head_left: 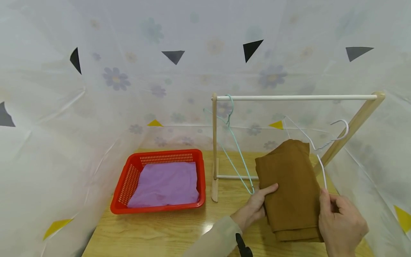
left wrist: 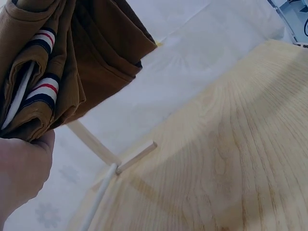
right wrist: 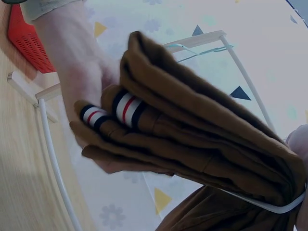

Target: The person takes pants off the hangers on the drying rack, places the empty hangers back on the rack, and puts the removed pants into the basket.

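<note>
Backdrop: pale sheeting (head_left: 205, 21) with faded printed flowers, set with black, grey and yellow triangles (head_left: 252, 49), rises around a wood-grain table (head_left: 151, 233).
Brown garment (head_left: 290, 192): folded, held up above the table at four o'clock from the middle of the head view; navy, white and red bands show among its folds (the two wrist views catch these).
Left hand (head_left: 255, 207): grasping the garment at its nine o'clock side, thumb laid over the front.
Right hand (head_left: 345, 221): at the garment's four o'clock, thumb and fingers pinching the end of a white hanger (head_left: 325, 146); whether they grip fabric too, I cannot tell.
White hanger's hook: between one and two o'clock from the garment.
Rack (head_left: 295, 97): behind the garment, white top bar at twelve o'clock, a teal hanger (head_left: 228, 121) hooked over it near the wooden post at eleven.
Red basket (head_left: 201, 178): on the table at nine o'clock from the garment, a lilac cloth (head_left: 167, 182) lying inside.
</note>
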The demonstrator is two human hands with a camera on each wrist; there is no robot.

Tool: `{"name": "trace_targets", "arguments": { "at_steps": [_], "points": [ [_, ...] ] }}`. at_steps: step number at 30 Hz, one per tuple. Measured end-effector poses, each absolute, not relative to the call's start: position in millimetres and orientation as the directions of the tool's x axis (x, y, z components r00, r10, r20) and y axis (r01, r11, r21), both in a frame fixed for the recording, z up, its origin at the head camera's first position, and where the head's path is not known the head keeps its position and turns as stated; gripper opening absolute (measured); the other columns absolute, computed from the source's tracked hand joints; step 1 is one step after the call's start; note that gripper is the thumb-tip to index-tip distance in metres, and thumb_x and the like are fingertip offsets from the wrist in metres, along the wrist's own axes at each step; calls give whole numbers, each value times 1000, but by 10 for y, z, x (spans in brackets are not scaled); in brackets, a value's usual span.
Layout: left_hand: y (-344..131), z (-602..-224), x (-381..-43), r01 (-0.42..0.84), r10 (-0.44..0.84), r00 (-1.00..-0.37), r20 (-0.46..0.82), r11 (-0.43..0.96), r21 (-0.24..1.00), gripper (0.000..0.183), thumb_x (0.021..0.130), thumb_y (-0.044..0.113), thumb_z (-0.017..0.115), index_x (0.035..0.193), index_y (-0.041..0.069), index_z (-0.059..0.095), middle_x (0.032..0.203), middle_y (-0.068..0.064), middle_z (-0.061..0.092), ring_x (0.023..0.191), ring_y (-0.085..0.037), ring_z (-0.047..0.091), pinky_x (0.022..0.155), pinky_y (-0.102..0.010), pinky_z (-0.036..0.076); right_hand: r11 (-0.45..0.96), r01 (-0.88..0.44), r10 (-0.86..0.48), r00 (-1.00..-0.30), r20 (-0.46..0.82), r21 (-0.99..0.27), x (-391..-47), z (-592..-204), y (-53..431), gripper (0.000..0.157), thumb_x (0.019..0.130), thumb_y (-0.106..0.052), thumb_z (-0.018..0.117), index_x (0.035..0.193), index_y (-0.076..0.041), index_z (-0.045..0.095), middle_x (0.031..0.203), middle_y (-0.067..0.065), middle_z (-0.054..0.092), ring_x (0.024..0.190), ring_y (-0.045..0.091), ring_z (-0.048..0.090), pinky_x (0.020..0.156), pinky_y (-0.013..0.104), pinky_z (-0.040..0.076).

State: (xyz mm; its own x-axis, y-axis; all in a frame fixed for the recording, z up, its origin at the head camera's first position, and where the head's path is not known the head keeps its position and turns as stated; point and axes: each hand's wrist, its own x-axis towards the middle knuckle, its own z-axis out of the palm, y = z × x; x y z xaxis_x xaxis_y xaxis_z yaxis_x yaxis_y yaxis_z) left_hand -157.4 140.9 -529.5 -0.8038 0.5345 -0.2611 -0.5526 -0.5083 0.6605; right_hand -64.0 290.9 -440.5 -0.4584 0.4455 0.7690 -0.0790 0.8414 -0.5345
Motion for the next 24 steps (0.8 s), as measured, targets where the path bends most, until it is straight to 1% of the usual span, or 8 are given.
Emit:
{"name": "trace_targets", "arguments": {
  "at_steps": [2,6,8,9,11,13,19,24],
  "points": [
    [1398,-5265,-1568,-534,526,-814,-247,-511,673,50,93,27,77,138,23,54,120,0,73,101,-14,73,87,-34,60,841,-70,447,-468,762,-536,-626,-4403,2913,36,91,-13,73,62,5,65,59,-19,48,68,-32,29,61,4,27],
    [1379,-5199,-1544,-486,498,-840,-214,-515,706,49,94,26,77,138,24,55,119,0,74,98,-14,74,84,-34,61,840,-34,456,-496,739,-541,-603,-4389,2935,35,92,-17,72,63,3,66,70,-43,36,69,-35,27,56,9,28],
    [1369,-5167,-1526,-463,491,-849,-193,-518,719,49,95,26,77,138,24,54,119,1,74,97,-13,74,82,-33,62,843,-14,457,-508,730,-538,-597,-4386,2948,34,92,-18,71,64,2,67,62,-36,43,68,-35,26,53,12,28],
    [1364,-5154,-1517,-457,492,-851,-184,-520,722,50,95,26,77,139,24,54,119,1,74,97,-13,74,82,-33,62,845,-6,456,-512,728,-534,-596,-4388,2955,34,91,-18,71,64,2,68,57,-28,48,66,-35,25,51,13,28],
    [1353,-5127,-1504,-448,498,-851,-166,-523,725,52,95,25,77,140,26,52,119,2,74,97,-13,74,81,-32,62,854,14,449,-525,723,-520,-593,-4394,2966,33,91,-19,71,65,1,69,52,-8,56,64,-34,24,48,16,27],
    [1344,-5103,-1494,-443,508,-848,-151,-524,727,54,96,25,77,142,28,50,120,3,73,98,-12,74,82,-31,62,860,25,441,-537,719,-510,-588,-4403,2972,32,91,-18,70,65,0,70,54,11,60,61,-32,23,45,18,25],
    [1332,-5032,-1496,-423,511,-851,-119,-535,731,47,96,20,76,137,24,53,116,5,73,97,-11,74,83,-28,62,870,36,430,-544,721,-492,-577,-4419,2967,34,92,-21,69,63,-3,68,54,13,61,57,-30,20,42,21,23],
    [1329,-4957,-1472,-393,502,-860,-85,-549,737,41,96,17,75,132,20,56,113,5,72,96,-10,72,84,-27,61,882,60,411,-586,698,-468,-558,-4412,2976,35,93,-26,65,63,-7,68,53,11,61,55,-28,20,41,25,23]
  ]
}}
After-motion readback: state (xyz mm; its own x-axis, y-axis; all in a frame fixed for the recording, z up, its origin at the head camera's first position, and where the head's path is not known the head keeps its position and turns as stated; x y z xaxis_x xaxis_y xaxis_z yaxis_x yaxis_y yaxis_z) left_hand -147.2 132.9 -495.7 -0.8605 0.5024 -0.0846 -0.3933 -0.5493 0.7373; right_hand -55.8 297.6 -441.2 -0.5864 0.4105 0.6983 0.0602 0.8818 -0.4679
